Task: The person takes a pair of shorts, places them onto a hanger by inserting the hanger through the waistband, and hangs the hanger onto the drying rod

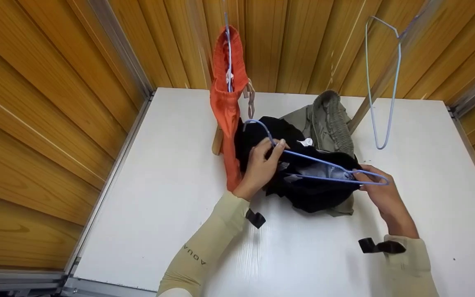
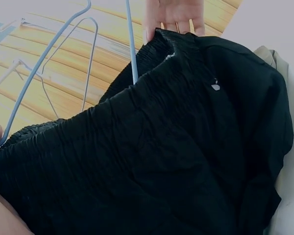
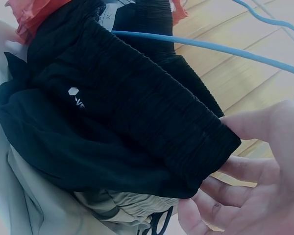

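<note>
A pair of black elastic-waist shorts or trousers [image 1: 303, 198] is held up between both hands, its waistband [image 3: 152, 98] spread apart. One end of a blue wire hanger [image 1: 316, 158] lies inside the waist opening; its other end loops out past the right side. My left hand [image 1: 260, 167] pinches the hanger just below its hook, right at the black waistband. My right hand [image 1: 379, 189] grips the far end of the waistband, thumb on one face and fingers [image 3: 225, 193] on the other. A small white logo [image 3: 73, 91] and a size tag [image 3: 108, 17] show on the garment.
Orange shorts [image 1: 226, 107] hang on another hanger at the left, close to my left forearm. Grey-green trousers [image 1: 330, 123] lie behind and beneath the black garment on the white table [image 1: 146, 198]. An unused wire hanger [image 1: 394, 90] hangs from the wooden rod [image 1: 369, 103] at the right.
</note>
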Action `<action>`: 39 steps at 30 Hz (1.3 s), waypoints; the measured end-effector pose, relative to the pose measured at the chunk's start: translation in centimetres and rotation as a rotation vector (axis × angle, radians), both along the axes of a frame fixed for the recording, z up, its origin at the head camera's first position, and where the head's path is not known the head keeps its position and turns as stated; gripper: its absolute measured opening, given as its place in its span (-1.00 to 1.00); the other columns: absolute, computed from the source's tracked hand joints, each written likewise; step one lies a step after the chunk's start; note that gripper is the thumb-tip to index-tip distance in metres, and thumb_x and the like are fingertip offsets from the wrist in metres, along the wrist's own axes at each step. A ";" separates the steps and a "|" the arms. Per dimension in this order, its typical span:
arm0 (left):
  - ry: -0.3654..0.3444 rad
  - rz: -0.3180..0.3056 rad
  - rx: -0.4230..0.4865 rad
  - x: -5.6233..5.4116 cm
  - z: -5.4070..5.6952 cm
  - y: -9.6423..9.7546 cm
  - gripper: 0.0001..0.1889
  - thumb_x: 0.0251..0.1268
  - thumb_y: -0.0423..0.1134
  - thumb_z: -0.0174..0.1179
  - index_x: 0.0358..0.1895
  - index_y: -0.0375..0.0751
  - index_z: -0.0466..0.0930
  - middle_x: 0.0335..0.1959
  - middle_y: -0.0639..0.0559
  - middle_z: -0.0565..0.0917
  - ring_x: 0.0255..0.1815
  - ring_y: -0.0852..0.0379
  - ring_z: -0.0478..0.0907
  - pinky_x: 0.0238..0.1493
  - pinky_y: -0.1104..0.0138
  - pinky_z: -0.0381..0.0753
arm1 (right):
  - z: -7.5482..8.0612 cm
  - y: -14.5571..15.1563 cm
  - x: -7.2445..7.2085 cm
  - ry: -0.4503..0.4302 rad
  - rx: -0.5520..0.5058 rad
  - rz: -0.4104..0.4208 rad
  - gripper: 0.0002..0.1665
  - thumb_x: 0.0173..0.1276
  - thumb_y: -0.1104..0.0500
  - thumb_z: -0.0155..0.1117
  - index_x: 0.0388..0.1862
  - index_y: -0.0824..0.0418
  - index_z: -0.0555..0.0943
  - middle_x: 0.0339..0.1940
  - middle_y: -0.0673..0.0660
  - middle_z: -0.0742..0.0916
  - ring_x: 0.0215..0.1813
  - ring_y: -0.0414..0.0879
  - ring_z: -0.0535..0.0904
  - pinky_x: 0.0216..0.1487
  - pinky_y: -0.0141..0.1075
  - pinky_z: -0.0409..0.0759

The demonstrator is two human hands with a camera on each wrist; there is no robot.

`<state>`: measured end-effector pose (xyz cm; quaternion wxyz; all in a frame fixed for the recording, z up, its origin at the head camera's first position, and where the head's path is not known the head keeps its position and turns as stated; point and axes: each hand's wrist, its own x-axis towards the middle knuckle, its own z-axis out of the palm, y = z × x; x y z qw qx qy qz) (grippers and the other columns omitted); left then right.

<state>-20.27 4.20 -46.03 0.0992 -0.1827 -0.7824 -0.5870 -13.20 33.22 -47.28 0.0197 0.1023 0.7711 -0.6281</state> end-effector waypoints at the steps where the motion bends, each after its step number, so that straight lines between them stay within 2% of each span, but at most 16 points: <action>1: -0.001 0.002 0.001 0.0 0.0 0.0 -0.69 0.48 0.01 -0.01 -0.27 -0.03 0.68 -0.35 0.11 0.59 -0.27 0.25 0.47 -0.14 0.41 0.43 | 0.1 0.1 0.1 -0.001 -0.007 -0.009 -0.88 0.40 0.13 0.22 -0.17 -0.08 0.66 -0.39 -0.32 0.69 -0.33 -0.43 0.55 -0.22 -0.52 0.54; 7: -0.010 0.016 -0.017 0.0 0.0 -0.1 -0.69 0.48 0.01 0.00 -0.27 -0.03 0.68 -0.27 0.14 0.64 -0.24 0.27 0.51 -0.11 0.41 0.45 | 0.6 0.7 0.4 0.030 -0.014 -0.035 -0.83 0.40 0.15 0.22 -0.13 -0.08 0.68 -0.29 -0.34 0.69 -0.29 -0.43 0.55 -0.25 -0.54 0.54; 13: -0.022 0.071 -0.091 0.0 0.1 -0.2 -0.70 0.47 0.02 0.00 -0.28 -0.01 0.67 -0.21 0.18 0.66 -0.10 0.29 0.56 0.04 0.32 0.32 | 1.4 0.8 0.8 0.120 -0.161 -0.066 -0.76 0.39 0.28 0.19 -0.22 -0.06 0.70 -0.27 -0.21 0.73 -0.29 -0.38 0.58 -0.28 -0.52 0.55; 18: -0.008 0.089 -0.108 0.0 0.3 -0.3 -0.69 0.47 -0.01 0.01 -0.26 -0.07 0.68 -0.20 0.15 0.67 -0.08 0.25 0.58 0.02 0.29 0.33 | 2.1 0.9 1.0 0.174 -0.212 -0.093 -0.79 0.41 0.27 0.17 -0.23 0.01 0.71 -0.31 -0.16 0.74 -0.31 -0.33 0.60 -0.29 -0.50 0.56; 23: -0.025 0.093 -0.110 0.0 0.6 -0.3 -0.67 0.46 -0.01 0.02 -0.23 -0.15 0.68 -0.20 0.13 0.65 -0.07 0.22 0.56 0.03 0.25 0.24 | 2.7 1.0 1.0 0.203 -0.261 -0.111 -0.81 0.42 0.28 0.15 -0.23 0.08 0.71 -0.31 -0.12 0.74 -0.31 -0.31 0.60 -0.30 -0.50 0.57; 28: -0.012 0.108 -0.126 -0.1 0.8 -0.3 -0.68 0.46 -0.03 0.04 -0.22 -0.18 0.68 -0.21 0.10 0.66 -0.07 0.20 0.57 0.01 0.25 0.27 | 3.5 1.2 0.8 0.209 -0.263 -0.145 -0.82 0.40 0.27 0.18 -0.23 0.11 0.72 -0.33 -0.12 0.75 -0.32 -0.32 0.59 -0.30 -0.53 0.57; 32: 0.010 0.129 -0.142 -0.1 1.0 -0.3 -0.69 0.45 -0.04 0.05 -0.24 -0.18 0.68 -0.24 0.09 0.66 -0.09 0.20 0.59 -0.04 0.28 0.27 | 4.3 1.1 0.7 0.200 -0.237 -0.213 -0.83 0.36 0.27 0.24 -0.28 0.11 0.76 -0.43 -0.13 0.75 -0.37 -0.33 0.57 -0.34 -0.55 0.51; 36: 0.024 0.143 -0.160 0.0 1.1 -0.3 -0.70 0.44 -0.03 0.06 -0.29 -0.15 0.67 -0.26 0.10 0.65 -0.11 0.22 0.59 -0.03 0.27 0.26 | 4.9 0.8 0.6 0.193 -0.162 -0.271 -0.84 0.32 0.28 0.27 -0.32 0.11 0.77 -0.51 -0.16 0.73 -0.41 -0.32 0.51 -0.39 -0.55 0.44; 39: 0.038 0.146 -0.181 0.0 1.1 -0.3 -0.71 0.44 -0.03 0.07 -0.31 -0.12 0.66 -0.26 0.10 0.65 -0.12 0.22 0.59 -0.03 0.26 0.26 | 5.2 0.5 0.6 0.190 -0.061 -0.280 -0.86 0.33 0.25 0.28 -0.27 0.12 0.77 -0.48 -0.21 0.73 -0.41 -0.33 0.49 -0.37 -0.56 0.42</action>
